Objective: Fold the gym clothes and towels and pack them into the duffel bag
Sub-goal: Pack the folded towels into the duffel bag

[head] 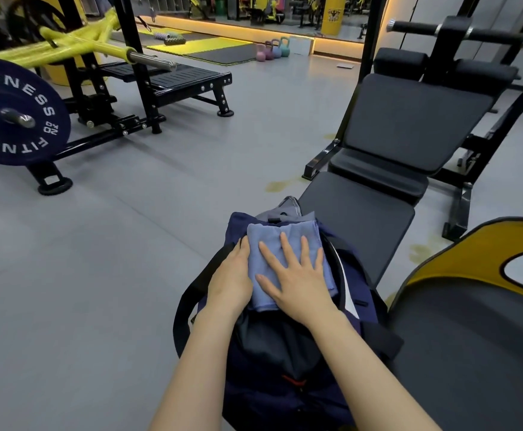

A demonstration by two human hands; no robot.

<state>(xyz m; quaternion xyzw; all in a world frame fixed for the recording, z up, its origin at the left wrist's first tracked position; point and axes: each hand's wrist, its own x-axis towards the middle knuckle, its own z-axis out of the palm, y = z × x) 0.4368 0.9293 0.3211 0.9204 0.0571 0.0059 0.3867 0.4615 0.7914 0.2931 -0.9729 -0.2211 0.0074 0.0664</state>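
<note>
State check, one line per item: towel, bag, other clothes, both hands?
blue towel: folded, lying on top of the bag's contents
duffel bag: open, on the floor beside the bench
grey garment: in the bag's far end, partly under the towel
dark garment: in the bag, near end
left hand: at the towel's left edge, fingertips hidden
right hand: flat, fingers spread, pressing the towel

Head-worn view, forward and down

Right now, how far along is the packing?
Nearly done, it seems. A grey garment already sits in the open bag. The right hand presses a folded towel down flat; the left hand steadies its edge. Zipping remains; no loose clothes show.
</note>
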